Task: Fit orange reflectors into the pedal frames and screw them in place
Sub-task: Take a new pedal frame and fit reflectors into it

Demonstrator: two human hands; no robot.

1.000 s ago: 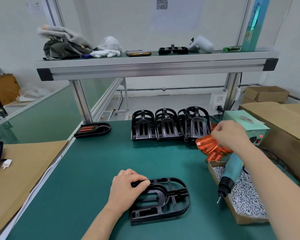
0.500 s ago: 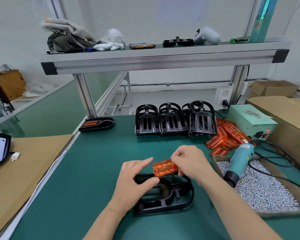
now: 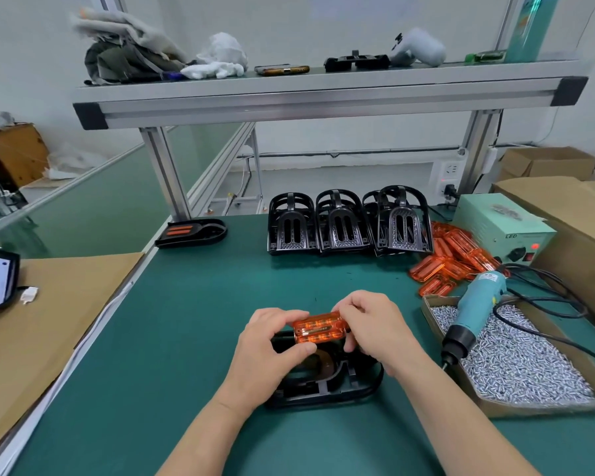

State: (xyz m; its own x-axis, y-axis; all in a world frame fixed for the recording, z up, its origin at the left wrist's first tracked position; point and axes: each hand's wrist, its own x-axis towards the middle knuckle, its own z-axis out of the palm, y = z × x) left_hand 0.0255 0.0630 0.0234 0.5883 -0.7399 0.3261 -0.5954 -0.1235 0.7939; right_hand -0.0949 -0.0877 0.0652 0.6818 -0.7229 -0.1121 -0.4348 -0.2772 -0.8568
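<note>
At a green-matted workbench (image 3: 193,304), I watch from the head camera as two bare hands bring a translucent orange rectangular reflector (image 3: 319,328) to the far end of a flat black plastic pedal frame (image 3: 334,383) lying near the front edge. The left hand (image 3: 268,352) pinches the reflector's left end between curled fingers and thumb, its palm over the frame's left side. The right hand (image 3: 375,331) grips the right end, fingers curled round it. The reflector sits level just above the frame; I cannot tell whether it is seated.

To the right, a teal electric screwdriver (image 3: 474,310) lies tip-down across an open cardboard tray (image 3: 428,309) of silver screws, its black cable trailing right. Beyond it, a loose pile of orange reflectors (image 3: 450,259) lies beside a pale green power box (image 3: 502,225). A row of upright black pedal frames (image 3: 347,225) stands at the far edge, and a black pedal with orange inserts (image 3: 191,231) rests far left.
</note>
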